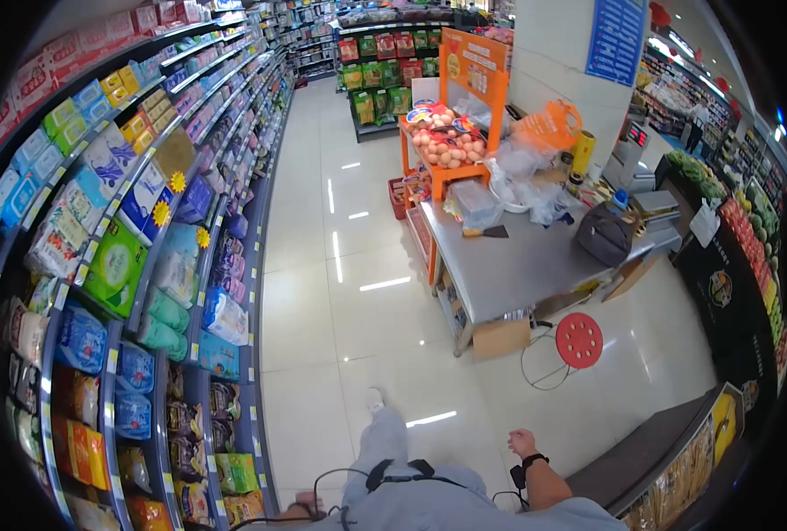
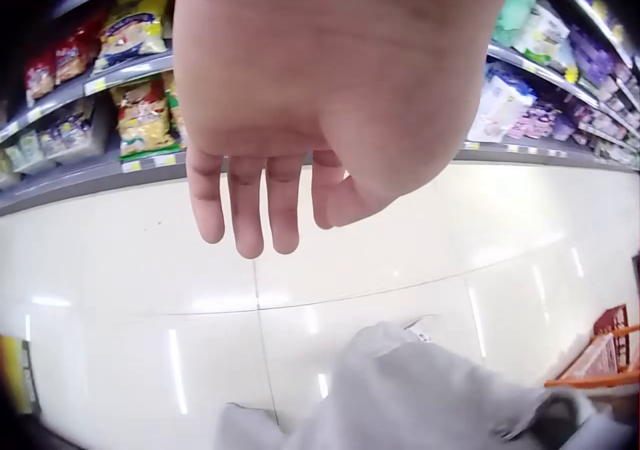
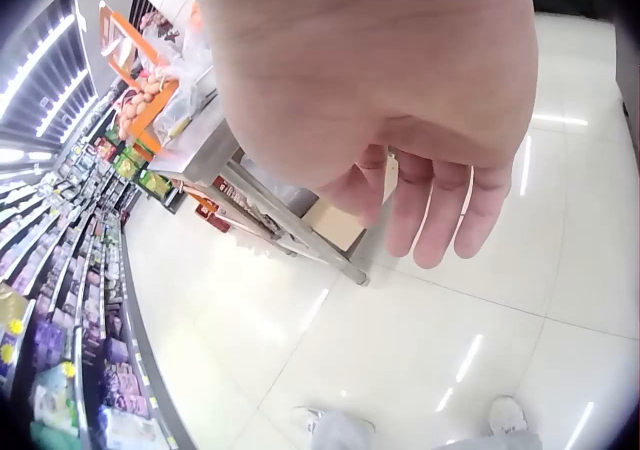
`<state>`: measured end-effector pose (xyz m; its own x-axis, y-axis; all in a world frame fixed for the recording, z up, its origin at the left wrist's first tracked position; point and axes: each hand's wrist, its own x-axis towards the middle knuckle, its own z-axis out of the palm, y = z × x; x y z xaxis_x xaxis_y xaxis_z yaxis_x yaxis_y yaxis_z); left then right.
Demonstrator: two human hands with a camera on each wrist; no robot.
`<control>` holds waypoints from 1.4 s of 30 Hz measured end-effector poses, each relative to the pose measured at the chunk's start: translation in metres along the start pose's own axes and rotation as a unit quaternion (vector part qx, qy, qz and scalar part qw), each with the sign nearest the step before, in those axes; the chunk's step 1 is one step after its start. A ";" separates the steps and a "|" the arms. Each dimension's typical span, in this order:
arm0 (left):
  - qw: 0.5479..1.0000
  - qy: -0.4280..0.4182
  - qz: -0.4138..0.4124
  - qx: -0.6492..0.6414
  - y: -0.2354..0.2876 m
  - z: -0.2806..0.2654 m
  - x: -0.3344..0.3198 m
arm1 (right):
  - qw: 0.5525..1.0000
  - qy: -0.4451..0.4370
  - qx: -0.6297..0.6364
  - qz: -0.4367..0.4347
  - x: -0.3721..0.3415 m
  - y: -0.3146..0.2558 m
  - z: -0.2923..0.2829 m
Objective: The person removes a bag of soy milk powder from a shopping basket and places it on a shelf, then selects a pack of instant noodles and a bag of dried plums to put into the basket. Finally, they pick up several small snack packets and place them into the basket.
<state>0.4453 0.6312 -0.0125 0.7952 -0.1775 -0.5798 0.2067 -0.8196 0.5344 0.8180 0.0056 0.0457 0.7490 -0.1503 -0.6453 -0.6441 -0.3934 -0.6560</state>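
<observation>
Red stool nearer the right hand, both hands holding nothing

The right hand (image 1: 524, 442) hangs over the floor, and the relation that counts most is to the red stool (image 1: 579, 340): it stands ahead of this hand and to its right, just off the near edge of the desk (image 1: 517, 257), right of the near left corner. The seat is round, so it gives no long axis; the desk's near edge slants away to the right beyond it. The left hand (image 2: 330, 80) is the farther one, on the shelf side, where a yellow bag (image 1: 245, 507) lies near it on the lowest level.

The head view crops the left hand at its bottom rim and tells little of its fingers. The left wrist view shows them hanging loose and slightly apart, holding nothing, with the base of the shelf (image 2: 90, 182) beyond. The right wrist view shows that hand's fingers relaxed and loosely bent, likewise holding nothing; it also shows both shoes (image 3: 507, 415), where the head view has one. The stool appears in the head view alone, while the cardboard box (image 3: 335, 225) under the desk's near left corner appears in the head and right wrist views.
</observation>
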 end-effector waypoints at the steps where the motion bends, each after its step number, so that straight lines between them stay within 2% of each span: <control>1: 0.993 0.004 -0.095 -0.065 -0.001 0.002 0.002 | 1.000 0.003 -0.004 -0.002 0.014 -0.017 0.011; 3: 0.979 0.021 -0.164 -0.121 -0.001 -0.012 0.010 | 0.999 -0.020 -0.040 0.019 0.034 -0.053 0.037; 4: 0.976 0.026 -0.173 -0.128 -0.003 -0.026 0.018 | 0.999 -0.019 -0.044 0.019 0.040 -0.069 0.051; 6: 0.973 0.039 -0.179 -0.140 -0.015 -0.059 0.033 | 0.994 -0.028 -0.048 0.093 0.043 -0.097 0.082; 7: 0.974 0.047 -0.173 -0.139 -0.025 -0.081 0.048 | 0.989 -0.040 -0.074 0.121 0.045 -0.109 0.097; 9: 0.981 0.066 -0.144 -0.115 -0.056 -0.131 0.085 | 0.975 -0.086 -0.042 0.201 0.050 -0.144 0.126; 10: 0.987 0.082 -0.110 -0.084 -0.074 -0.161 0.112 | 0.976 -0.083 -0.047 0.198 0.059 -0.168 0.143; 11: 0.986 0.083 -0.110 -0.089 -0.101 -0.192 0.142 | 0.975 -0.088 -0.072 0.193 0.066 -0.189 0.162; 13: 0.995 0.070 -0.066 0.035 -0.158 -0.268 0.207 | 0.970 -0.097 -0.103 0.199 0.077 -0.222 0.184; 14: 0.973 0.194 -0.100 -0.075 -0.171 -0.298 0.236 | 0.973 -0.112 -0.092 0.182 0.093 -0.242 0.196; 15: 0.923 0.315 -0.134 -0.176 -0.179 -0.343 0.269 | 0.975 -0.129 -0.077 0.165 0.105 -0.260 0.209; 16: 0.751 0.283 -0.279 -0.527 -0.127 -0.427 0.284 | 0.980 -0.115 -0.078 0.143 0.117 -0.279 0.222; 17: 0.757 0.278 -0.269 -0.526 -0.110 -0.488 0.299 | 0.985 -0.099 -0.077 0.119 0.126 -0.303 0.234; 19: 0.753 0.330 -0.190 -0.536 -0.089 -0.576 0.327 | 0.987 -0.097 -0.070 0.111 0.146 -0.341 0.253; 22: 0.759 0.357 -0.148 -0.524 -0.090 -0.653 0.371 | 0.988 -0.101 -0.060 0.101 0.194 -0.382 0.277; 25: 0.768 0.341 -0.181 -0.511 -0.107 -0.669 0.389 | 0.985 -0.091 -0.070 0.126 0.242 -0.413 0.302; 26: 0.812 0.348 -0.202 -0.423 -0.140 -0.641 0.391 | 0.977 -0.124 -0.070 0.162 0.261 -0.427 0.308; 27: 0.847 0.353 -0.219 -0.332 -0.167 -0.626 0.397 | 0.976 -0.132 -0.071 0.159 0.295 -0.429 0.315; 28: 0.691 0.262 -0.351 -0.574 -0.144 -0.631 0.380 | 0.967 -0.160 -0.010 0.199 0.332 -0.419 0.319; 29: 0.642 0.231 -0.406 -0.608 -0.148 -0.617 0.373 | 0.950 -0.189 0.046 0.246 0.348 -0.412 0.326; 30: 0.604 0.156 -0.340 -0.704 -0.172 -0.585 0.357 | 0.972 -0.120 -0.042 0.199 0.319 -0.486 0.337; 31: 0.559 0.081 -0.256 -0.784 -0.194 -0.566 0.351 | 0.971 -0.124 -0.034 0.200 0.339 -0.510 0.343; 33: 0.497 0.181 -0.446 -0.722 -0.189 -0.562 0.345 | 0.970 -0.207 -0.052 0.120 0.436 -0.481 0.363; 34: 0.501 0.195 -0.477 -0.695 -0.179 -0.563 0.339 | 0.977 -0.181 -0.063 0.096 0.431 -0.526 0.371; 36: 0.537 0.190 -0.457 -0.683 -0.172 -0.574 0.341 | 0.987 -0.126 -0.091 0.047 0.404 -0.639 0.388; 39: 0.606 0.181 -0.417 -0.652 -0.181 -0.603 0.369 | 0.985 -0.129 -0.109 0.018 0.448 -0.708 0.432; 42: 0.721 0.162 -0.367 -0.565 -0.213 -0.645 0.417 | 0.985 -0.130 -0.116 0.013 0.493 -0.752 0.468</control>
<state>1.1007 1.0831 0.0285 0.2882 0.3649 -0.8853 0.8261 0.3728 0.4226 1.5991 0.6517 0.0380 0.6475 0.0621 -0.7596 -0.5874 -0.5943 -0.5493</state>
